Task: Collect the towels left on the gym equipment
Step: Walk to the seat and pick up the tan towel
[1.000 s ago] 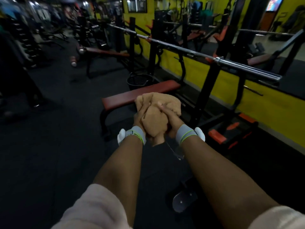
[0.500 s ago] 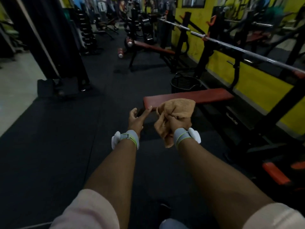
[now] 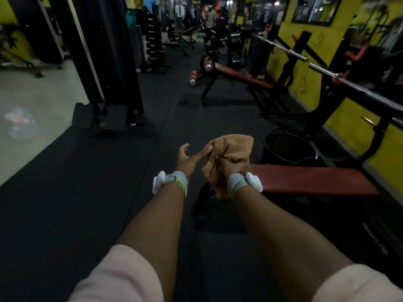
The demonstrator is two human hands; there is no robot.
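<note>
Right hand (image 3: 234, 168) grips a crumpled tan towel (image 3: 233, 147) — nubby terry cloth, bunched into a loose lump that rises above the knuckles and hangs in a fold below the wrist. Most of the fingers are buried in the cloth. Left hand (image 3: 188, 156) is just beside it, holding nothing: fingers spread and relaxed, thumb stretched toward the towel's edge, tip touching or nearly so; cannot tell which. Both wrists carry grey elastic bands with a rounded white plastic pod on the outer side.

Right of the hands, a flat bench (image 3: 309, 182) with a smooth red vinyl pad on a dark frame; its near legs are lost in shadow. Beyond the towel, a round black mesh basket (image 3: 287, 147), contents too dark to read. A steel barbell (image 3: 314, 67) runs far right — its end cut off by the frame. Dark rubber floor (image 3: 87, 192) below.
</note>
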